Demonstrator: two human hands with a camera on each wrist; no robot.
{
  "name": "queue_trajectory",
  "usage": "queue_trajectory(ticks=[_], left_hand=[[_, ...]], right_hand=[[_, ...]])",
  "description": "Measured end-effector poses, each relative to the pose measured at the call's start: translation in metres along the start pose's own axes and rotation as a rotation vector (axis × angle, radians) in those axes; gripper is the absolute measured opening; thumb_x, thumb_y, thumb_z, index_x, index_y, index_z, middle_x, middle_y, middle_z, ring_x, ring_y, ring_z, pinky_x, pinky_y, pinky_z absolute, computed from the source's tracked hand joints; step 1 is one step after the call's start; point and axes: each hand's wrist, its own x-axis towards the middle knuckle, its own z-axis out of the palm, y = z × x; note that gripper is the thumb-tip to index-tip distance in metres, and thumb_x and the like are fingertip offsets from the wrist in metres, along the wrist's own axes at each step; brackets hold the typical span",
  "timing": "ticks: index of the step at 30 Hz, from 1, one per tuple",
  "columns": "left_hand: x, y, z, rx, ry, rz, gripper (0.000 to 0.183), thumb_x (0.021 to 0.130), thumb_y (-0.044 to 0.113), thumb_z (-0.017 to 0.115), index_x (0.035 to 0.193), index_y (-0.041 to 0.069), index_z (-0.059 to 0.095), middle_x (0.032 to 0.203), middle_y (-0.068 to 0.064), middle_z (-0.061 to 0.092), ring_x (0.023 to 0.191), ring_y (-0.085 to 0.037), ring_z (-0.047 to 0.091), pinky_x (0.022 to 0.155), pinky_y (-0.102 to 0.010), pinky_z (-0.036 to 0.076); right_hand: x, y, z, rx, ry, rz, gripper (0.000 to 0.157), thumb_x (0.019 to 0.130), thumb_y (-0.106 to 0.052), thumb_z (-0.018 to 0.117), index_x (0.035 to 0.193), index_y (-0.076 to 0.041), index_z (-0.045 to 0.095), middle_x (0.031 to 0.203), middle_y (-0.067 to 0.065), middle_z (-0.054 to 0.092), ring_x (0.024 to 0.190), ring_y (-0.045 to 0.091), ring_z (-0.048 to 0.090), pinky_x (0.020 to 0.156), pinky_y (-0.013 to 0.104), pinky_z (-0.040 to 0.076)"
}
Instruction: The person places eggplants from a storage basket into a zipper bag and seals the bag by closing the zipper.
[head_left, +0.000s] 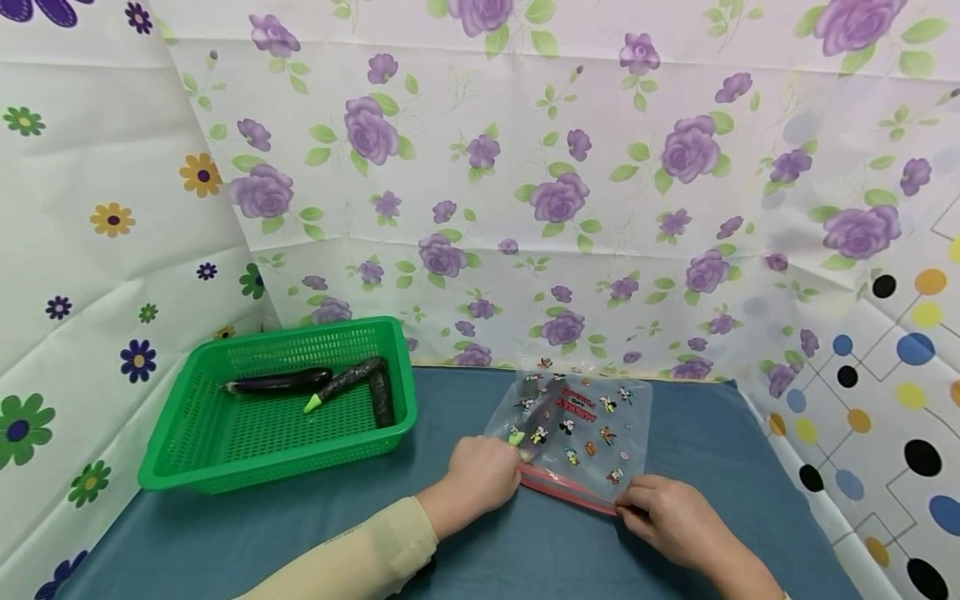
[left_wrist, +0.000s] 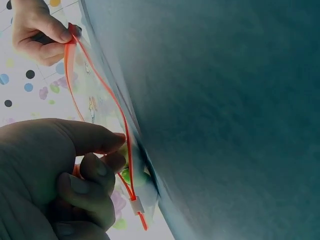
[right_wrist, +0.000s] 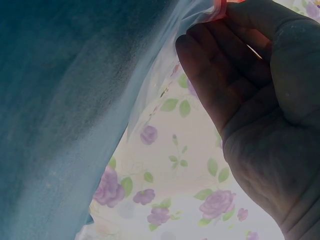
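Note:
A clear zip bag (head_left: 626,417) with small cartoon prints and a red zip edge (head_left: 567,490) lies on the blue cloth. My left hand (head_left: 483,471) pinches the left part of its mouth, its fingertips at the red strip. At the opposite corner my right hand (head_left: 671,517) pinches the red edge between thumb and fingers. The two red strips stand apart in the left wrist view, with a pale slider (left_wrist: 136,205) below the left fingers. Inside the bag, a dark thing with a light green tip (head_left: 516,437) shows near my left hand, partly hidden.
A green plastic basket (head_left: 277,471) stands on the left of the blue table cloth (head_left: 330,533). It holds a glossy eggplant (head_left: 281,382) and two dark, bumpy long vegetables, one (head_left: 345,382) with a green tip. Patterned sheets (head_left: 480,208) hang behind and at both sides.

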Motion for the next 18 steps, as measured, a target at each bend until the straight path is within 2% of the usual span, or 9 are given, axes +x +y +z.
queue_trajectory(ticks=[5,12,15,18], left_hand=[[-0.001,-0.002,-0.001,-0.001,0.003,-0.005,0.043,0.096,0.027,0.081,0.060,0.024,0.058,0.058,0.005,0.052,0.049,-0.016,0.050,0.043,-0.040,0.044],[-0.003,-0.004,-0.007,-0.055,-0.069,-0.040,0.041,0.099,0.036,0.080,0.064,0.024,0.063,0.063,0.004,0.057,0.052,-0.018,0.054,0.046,-0.041,0.045],[-0.005,-0.006,-0.011,-0.075,-0.086,-0.062,0.049,0.101,0.042,0.079,0.061,0.023,0.057,0.061,0.005,0.052,0.051,-0.018,0.051,0.045,-0.041,0.042],[-0.006,-0.009,-0.016,-0.101,-0.085,-0.068,0.057,0.103,0.047,0.076,0.059,0.024,0.048,0.056,0.006,0.043,0.048,-0.015,0.045,0.044,-0.037,0.034]], right_hand=[[0.000,0.000,0.000,0.002,-0.004,0.002,0.018,0.096,-0.009,0.087,0.096,-0.027,0.083,0.092,-0.022,0.067,0.079,-0.005,0.061,0.065,0.028,0.056],[0.000,0.000,0.001,0.000,0.003,-0.005,0.018,0.095,-0.008,0.087,0.096,-0.026,0.083,0.092,-0.021,0.068,0.079,-0.005,0.061,0.064,0.028,0.056],[0.000,0.000,0.000,0.002,0.003,-0.004,0.018,0.095,-0.009,0.087,0.097,-0.026,0.083,0.092,-0.021,0.068,0.079,-0.005,0.062,0.064,0.028,0.056],[0.000,0.001,0.000,0.000,0.001,-0.005,0.018,0.095,-0.009,0.087,0.097,-0.027,0.083,0.092,-0.021,0.068,0.079,-0.004,0.062,0.065,0.029,0.056]])
